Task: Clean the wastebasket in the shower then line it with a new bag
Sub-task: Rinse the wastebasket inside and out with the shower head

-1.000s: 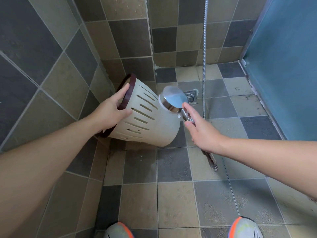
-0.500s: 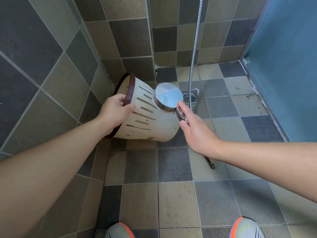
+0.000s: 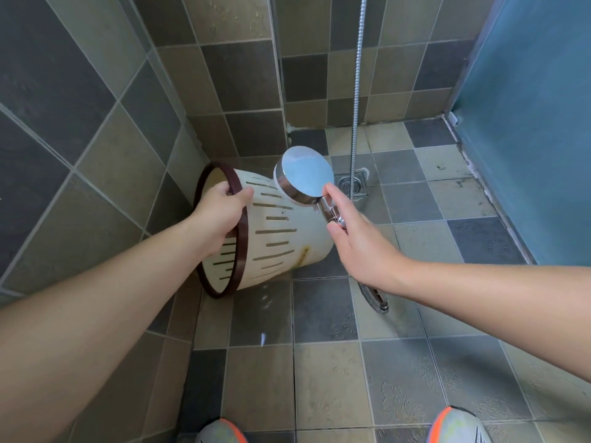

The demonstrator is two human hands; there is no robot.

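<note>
A cream slotted wastebasket (image 3: 281, 238) with a dark brown rim lies tipped on its side above the shower floor, its mouth turned toward me and the left wall. My left hand (image 3: 220, 212) grips the brown rim at the top, fingers inside. My right hand (image 3: 355, 241) holds the chrome handle of a round shower head (image 3: 303, 180), which sits over the basket's base end, its back facing me. A yellow-brown stain marks the basket's lower side. No bag is in view.
The metal shower hose (image 3: 358, 91) hangs down behind the head and loops out below my right wrist. A floor drain (image 3: 353, 185) lies behind the basket. Tiled walls stand left and behind, a blue panel (image 3: 527, 123) to the right. My shoes (image 3: 457, 426) are at the bottom edge.
My left hand has rolled the basket so that its open mouth faces me more and it sits lower. The shower head has lifted up and left over the basket's base.
</note>
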